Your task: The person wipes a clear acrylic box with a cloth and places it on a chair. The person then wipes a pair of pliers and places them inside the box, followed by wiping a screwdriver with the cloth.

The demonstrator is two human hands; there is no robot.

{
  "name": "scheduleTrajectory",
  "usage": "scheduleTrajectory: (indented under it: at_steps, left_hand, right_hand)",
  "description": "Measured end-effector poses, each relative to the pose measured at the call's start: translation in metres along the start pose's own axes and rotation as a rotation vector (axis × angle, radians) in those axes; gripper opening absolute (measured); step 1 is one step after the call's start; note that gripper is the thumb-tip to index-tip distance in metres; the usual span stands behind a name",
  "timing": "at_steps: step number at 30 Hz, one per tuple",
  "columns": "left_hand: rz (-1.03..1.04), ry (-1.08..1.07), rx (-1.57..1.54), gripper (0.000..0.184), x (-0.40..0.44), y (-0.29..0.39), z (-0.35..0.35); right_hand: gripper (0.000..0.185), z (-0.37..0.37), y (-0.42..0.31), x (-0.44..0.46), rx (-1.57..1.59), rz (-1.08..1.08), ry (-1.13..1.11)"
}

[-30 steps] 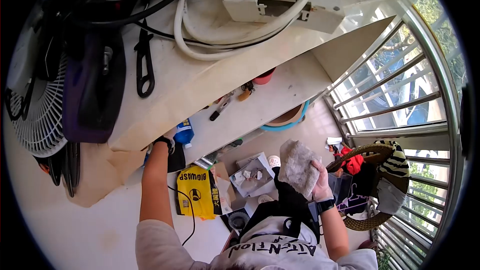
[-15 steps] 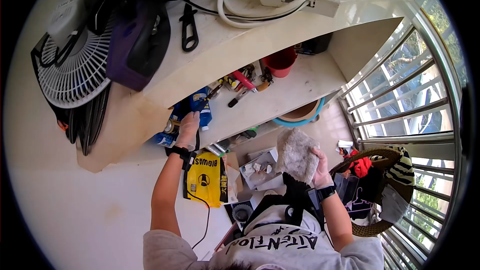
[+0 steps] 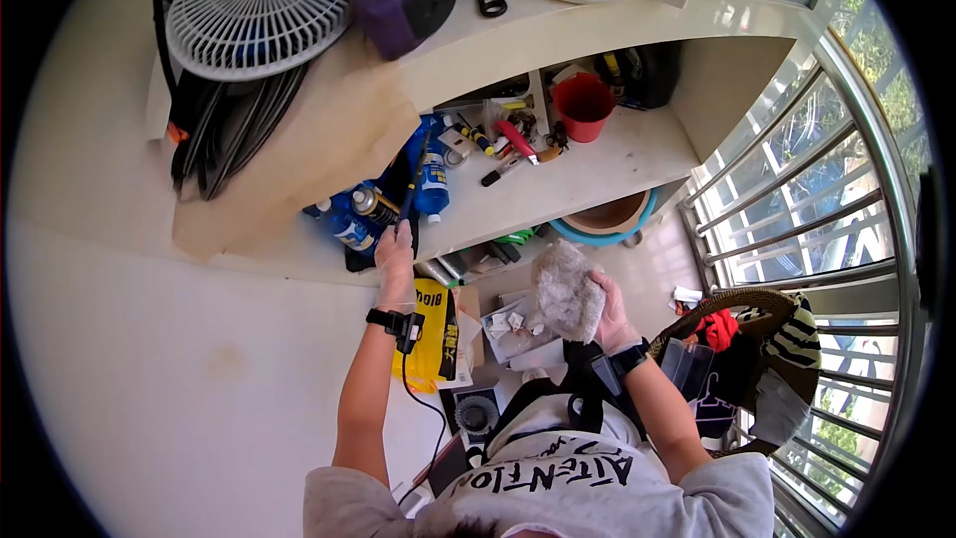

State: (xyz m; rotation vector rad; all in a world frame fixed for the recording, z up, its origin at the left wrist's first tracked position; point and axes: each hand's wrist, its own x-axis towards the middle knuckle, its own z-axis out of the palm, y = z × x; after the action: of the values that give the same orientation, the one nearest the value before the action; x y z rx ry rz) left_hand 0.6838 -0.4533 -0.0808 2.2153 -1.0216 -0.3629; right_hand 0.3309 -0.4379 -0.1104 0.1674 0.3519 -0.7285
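Near the left end of the open shelf, my left hand (image 3: 395,264) has its gloved fingers closed around the lower end of a long slim dark tool (image 3: 413,184), whose exact kind I cannot make out. Its far end points into the shelf, beside a blue bottle (image 3: 433,179). Left of the tool stand a dark spray can (image 3: 373,205) and another blue bottle (image 3: 351,231). My right hand (image 3: 614,314), also gloved, grips the right side of a fluffy grey-white cloth (image 3: 568,291) held in front of the shelf's edge.
Deeper on the shelf (image 3: 597,169) are a red bucket (image 3: 583,107), a red-handled cutter (image 3: 516,141) and a black marker (image 3: 501,172). Below lie a yellow bag (image 3: 430,334) and a white box (image 3: 533,349). A wicker basket (image 3: 732,301) stands by the barred window. A fan (image 3: 259,20) is on top.
My view has shifted, so the shelf contents appear farther right. The slim tool in my left hand now points more directly into the shelf. My right hand still holds the cloth, slightly farther left in view.
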Motion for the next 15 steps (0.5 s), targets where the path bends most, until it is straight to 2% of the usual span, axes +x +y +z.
scheduleTrajectory:
  at_steps: [2,6,8,9,15]
  left_hand:
    - [0.009,0.056,0.021,0.044,-0.012,-0.008,-0.007]
    - [0.015,0.087,-0.008,0.043,-0.046,-0.03,-0.028]
    - [-0.026,-0.062,-0.123,0.041,-0.072,-0.026,-0.044]
    - [-0.156,-0.104,-0.306,0.038,-0.098,-0.007,-0.057]
    - [-0.168,-0.26,-0.487,0.032,-0.173,-0.003,-0.084]
  right_hand:
    - [0.051,-0.004,0.012,-0.002,-0.038,-0.024,0.013]
    - [0.051,0.001,0.036,-0.017,-0.045,-0.008,-0.039]
    - [0.05,0.005,0.041,-0.027,-0.093,-0.017,-0.054]
    - [0.05,0.004,0.042,-0.03,-0.099,-0.026,-0.056]
    - [0.047,-0.007,0.048,-0.02,-0.176,-0.033,-0.066]
